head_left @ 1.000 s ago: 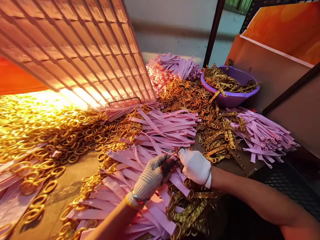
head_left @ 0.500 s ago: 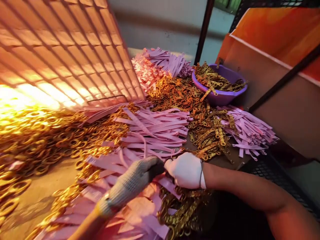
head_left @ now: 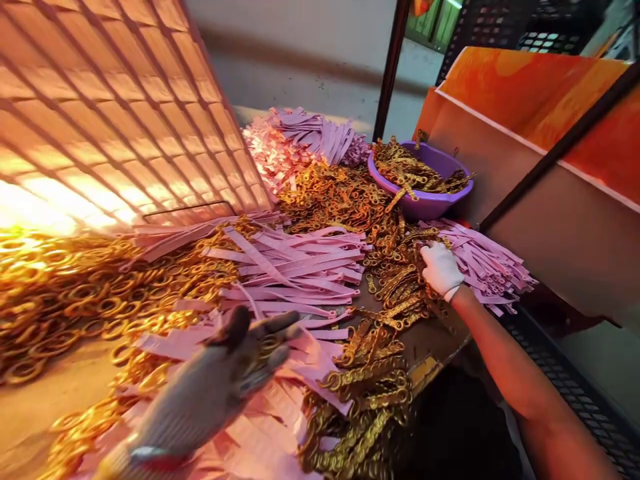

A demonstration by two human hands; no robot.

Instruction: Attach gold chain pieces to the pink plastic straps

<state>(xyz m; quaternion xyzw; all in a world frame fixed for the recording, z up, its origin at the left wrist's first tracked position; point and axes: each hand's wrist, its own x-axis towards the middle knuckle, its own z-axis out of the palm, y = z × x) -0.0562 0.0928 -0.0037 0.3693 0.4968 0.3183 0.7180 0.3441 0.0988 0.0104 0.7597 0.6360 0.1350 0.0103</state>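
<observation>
Our left hand, fingers spread; our right hand, well apart, at chains, hold unclear; we should ease any free singly.

Left hand splayed, right arm extended

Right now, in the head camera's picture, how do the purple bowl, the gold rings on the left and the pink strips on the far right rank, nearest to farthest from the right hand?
From the right hand:
1. Pink strips: just beside it, on its right.
2. Purple bowl: beyond it, slightly left.
3. Gold rings: far across, on the left.
</observation>
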